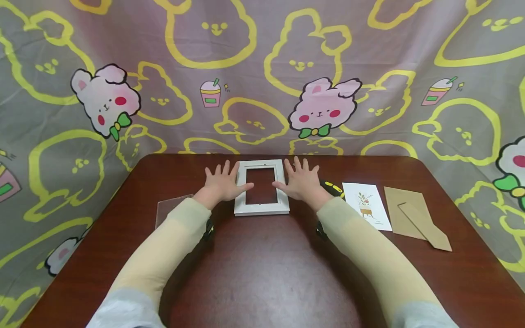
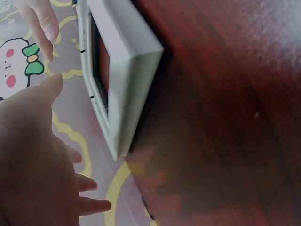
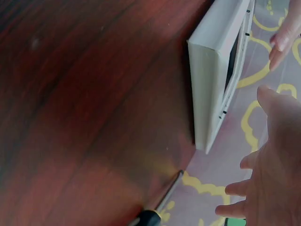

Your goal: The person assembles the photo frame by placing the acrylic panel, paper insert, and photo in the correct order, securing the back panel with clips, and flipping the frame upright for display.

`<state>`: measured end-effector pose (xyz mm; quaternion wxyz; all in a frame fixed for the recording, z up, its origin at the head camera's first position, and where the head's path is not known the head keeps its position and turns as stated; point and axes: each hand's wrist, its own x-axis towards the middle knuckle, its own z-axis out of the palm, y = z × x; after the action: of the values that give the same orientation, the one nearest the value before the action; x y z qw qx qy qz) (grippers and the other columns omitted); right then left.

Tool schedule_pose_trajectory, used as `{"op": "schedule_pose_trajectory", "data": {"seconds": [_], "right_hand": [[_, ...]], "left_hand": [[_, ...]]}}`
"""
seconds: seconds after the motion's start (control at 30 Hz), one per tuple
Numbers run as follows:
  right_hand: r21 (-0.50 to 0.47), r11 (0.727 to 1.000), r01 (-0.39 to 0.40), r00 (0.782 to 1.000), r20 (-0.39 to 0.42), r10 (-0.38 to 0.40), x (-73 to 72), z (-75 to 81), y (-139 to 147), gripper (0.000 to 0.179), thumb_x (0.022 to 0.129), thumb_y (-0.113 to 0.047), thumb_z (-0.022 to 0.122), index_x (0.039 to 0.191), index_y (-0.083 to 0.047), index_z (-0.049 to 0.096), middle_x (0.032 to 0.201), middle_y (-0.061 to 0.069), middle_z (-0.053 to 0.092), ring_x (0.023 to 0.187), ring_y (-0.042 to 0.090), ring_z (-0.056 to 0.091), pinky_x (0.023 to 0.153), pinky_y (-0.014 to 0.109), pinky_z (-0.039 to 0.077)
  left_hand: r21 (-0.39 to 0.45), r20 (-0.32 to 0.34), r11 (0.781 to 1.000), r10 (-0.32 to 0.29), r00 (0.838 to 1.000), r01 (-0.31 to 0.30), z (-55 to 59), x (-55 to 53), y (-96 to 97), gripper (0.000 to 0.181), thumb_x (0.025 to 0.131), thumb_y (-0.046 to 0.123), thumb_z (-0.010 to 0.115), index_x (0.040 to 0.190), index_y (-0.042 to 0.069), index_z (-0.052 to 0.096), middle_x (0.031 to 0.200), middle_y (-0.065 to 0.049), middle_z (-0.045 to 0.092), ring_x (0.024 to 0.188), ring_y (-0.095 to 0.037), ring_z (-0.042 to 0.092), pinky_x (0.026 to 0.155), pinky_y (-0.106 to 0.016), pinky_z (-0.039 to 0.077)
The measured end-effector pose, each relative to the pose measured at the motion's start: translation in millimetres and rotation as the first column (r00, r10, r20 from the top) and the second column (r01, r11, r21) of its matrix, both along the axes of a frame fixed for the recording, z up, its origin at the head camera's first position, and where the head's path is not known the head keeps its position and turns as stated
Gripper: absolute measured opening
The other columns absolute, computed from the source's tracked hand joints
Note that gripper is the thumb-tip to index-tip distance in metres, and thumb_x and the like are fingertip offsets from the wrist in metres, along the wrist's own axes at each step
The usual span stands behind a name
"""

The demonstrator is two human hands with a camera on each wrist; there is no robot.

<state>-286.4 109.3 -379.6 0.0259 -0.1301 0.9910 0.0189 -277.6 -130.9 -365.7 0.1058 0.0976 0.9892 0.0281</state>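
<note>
A white picture frame (image 1: 261, 209) lies on the brown table, its centre open to the tabletop. My left hand (image 1: 223, 184) is at its left side with the fingers spread and the thumb over the frame's opening. On the other side, my right hand (image 1: 302, 182) is spread the same way, its thumb pointing inward. In the left wrist view, the left hand (image 2: 37, 155) appears apart from the frame (image 2: 134, 89). The right wrist view likewise has a gap between the right hand (image 3: 277, 155) and the frame (image 3: 204, 89). Neither hand holds anything.
A screwdriver (image 3: 170, 192) with a yellow and black handle (image 1: 333, 188) lies beside my right hand. Further right are a white card with a plant picture (image 1: 371, 209) and a brown backing board (image 1: 406, 212) with a stand leg. A clear sheet (image 1: 166, 212) is partly under my left forearm.
</note>
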Motion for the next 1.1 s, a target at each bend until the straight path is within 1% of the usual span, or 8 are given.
{"op": "schedule_pose_trajectory", "data": {"seconds": [0.33,0.47,0.67,0.77,0.83,0.9,0.97,1.1], "right_hand": [[-0.002,1.000,0.019,0.999,0.046,-0.019,0.9,-10.2,-15,0.097,0.091,-0.073,0.035,0.154,-0.001,0.016,0.150,0.023,0.034,0.133,0.041,0.037,0.102,0.056,0.033],[-0.024,0.999,0.044,0.997,0.057,-0.043,0.5,-13.5,-18,0.098,0.091,-0.072,0.038,0.152,0.002,0.017,0.143,0.024,0.043,0.124,0.039,0.047,0.095,0.049,0.041],[-0.030,0.997,0.073,0.995,0.074,-0.071,-0.9,-17.2,-20,0.099,0.091,-0.071,0.038,0.150,0.006,0.020,0.134,0.022,0.054,0.105,0.034,0.061,0.080,0.042,0.049],[-0.011,0.997,0.081,0.993,0.082,-0.079,-1.5,-18.7,-20,0.098,0.092,-0.071,0.037,0.149,0.007,0.023,0.118,0.019,0.064,0.088,0.030,0.065,0.072,0.039,0.049],[0.002,0.997,0.079,0.993,0.082,-0.079,-1.4,-19.7,-21,0.096,0.092,-0.070,0.037,0.148,0.007,0.026,0.113,0.018,0.066,0.083,0.029,0.065,0.069,0.038,0.049],[0.013,0.997,0.079,0.993,0.088,-0.080,-1.3,-20.5,-21,0.092,0.094,-0.067,0.037,0.147,0.008,0.029,0.112,0.017,0.067,0.084,0.029,0.066,0.071,0.038,0.050],[0.025,0.997,0.077,0.992,0.094,-0.079,-1.3,-21.3,-21,0.087,0.096,-0.063,0.038,0.146,0.008,0.032,0.119,0.018,0.064,0.093,0.030,0.065,0.075,0.039,0.050],[0.033,0.997,0.076,0.989,0.128,-0.080,-3.0,-22.1,-22,0.078,0.100,-0.055,0.039,0.145,0.007,0.034,0.125,0.018,0.061,0.106,0.031,0.062,0.083,0.042,0.049]], "left_hand": [[-0.008,0.070,0.999,0.033,0.997,-0.032,-16.6,-4.6,2.6,0.101,0.089,0.074,0.035,0.155,0.004,0.005,0.156,-0.025,0.016,0.140,-0.045,0.022,0.108,-0.065,0.005],[-0.018,0.084,0.998,0.055,0.995,-0.054,-20.1,-6.2,3.4,0.102,0.089,0.074,0.037,0.154,0.000,0.011,0.154,-0.025,0.023,0.139,-0.043,0.025,0.108,-0.063,0.013],[-0.033,0.057,0.997,0.074,0.996,-0.072,-22.5,-5.7,4.8,0.098,0.089,0.072,0.041,0.150,-0.003,0.023,0.148,-0.024,0.034,0.135,-0.038,0.033,0.103,-0.052,0.033],[-0.033,0.032,0.997,0.072,0.997,-0.071,-22.7,-4.6,6.7,0.094,0.090,0.070,0.042,0.147,-0.004,0.029,0.144,-0.024,0.039,0.132,-0.037,0.038,0.100,-0.050,0.037],[-0.033,0.022,0.997,0.071,0.997,-0.071,-22.7,-3.8,8.2,0.091,0.091,0.068,0.043,0.146,-0.004,0.031,0.141,-0.024,0.042,0.130,-0.036,0.040,0.099,-0.048,0.038],[-0.030,0.016,0.997,0.073,0.997,-0.072,-22.8,-3.2,9.3,0.089,0.092,0.066,0.044,0.145,-0.005,0.032,0.138,-0.024,0.045,0.127,-0.036,0.044,0.098,-0.047,0.040],[-0.031,0.018,0.997,0.075,0.997,-0.074,-22.7,-2.8,10.5,0.088,0.093,0.065,0.045,0.145,-0.005,0.032,0.136,-0.023,0.049,0.123,-0.035,0.049,0.095,-0.046,0.042],[-0.051,0.052,0.996,0.081,0.995,-0.078,-23.9,-3.7,12.1,0.087,0.095,0.061,0.044,0.149,-0.005,0.024,0.131,-0.021,0.055,0.110,-0.033,0.059,0.087,-0.043,0.047]]}}
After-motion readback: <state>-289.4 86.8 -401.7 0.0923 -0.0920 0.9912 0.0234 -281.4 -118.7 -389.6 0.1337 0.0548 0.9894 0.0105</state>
